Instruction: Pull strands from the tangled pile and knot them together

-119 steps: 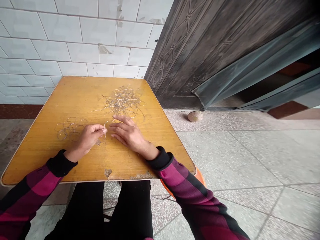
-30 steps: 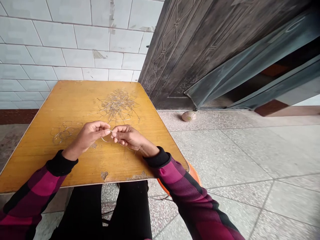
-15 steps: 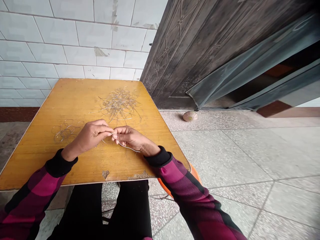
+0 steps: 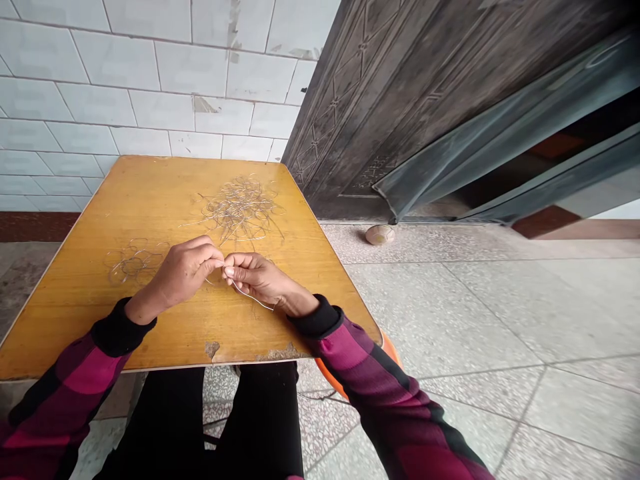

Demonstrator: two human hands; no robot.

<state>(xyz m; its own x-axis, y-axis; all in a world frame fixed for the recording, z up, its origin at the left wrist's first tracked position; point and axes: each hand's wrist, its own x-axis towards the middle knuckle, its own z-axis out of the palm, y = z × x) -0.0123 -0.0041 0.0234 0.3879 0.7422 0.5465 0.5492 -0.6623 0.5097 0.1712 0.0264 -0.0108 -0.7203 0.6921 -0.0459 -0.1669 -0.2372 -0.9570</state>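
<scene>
A: Starting with the head view, the only one there is: where are the hands?

B: Around the middle of the frame, left of centre. The left hand [image 4: 185, 270] and the right hand [image 4: 260, 279] meet fingertip to fingertip above the yellow table [image 4: 150, 190].

A: Is either one free?

B: Neither. The right is pinching a thin wire [image 4: 253, 298] between thumb and forefinger. The left has thumb and fingers pressed together at the same spot, so I take it to be gripping that wire too, though the exact contact is too small to make out.

A: Which step would you call this?

B: Fine finger work on one strand, perhaps bending or joining it where the pinches meet. I'd say the next move calls for both grips staying firm, with small turns of the fingertips and the loose tail kept from snagging.

A: Which way does the wire point?

B: Its visible length slants from the fingertips toward the lower right, bowing slightly, and its far end lies near the right wrist. A short curved bit shows below the left fingertips; I can't tell whether it belongs to the same strand.

A: And the rest?

B: A large wire tangle [image 4: 240, 205] lies above the hands, at upper centre-left; a smaller tangle [image 4: 133, 262] sits at the left.
</scene>
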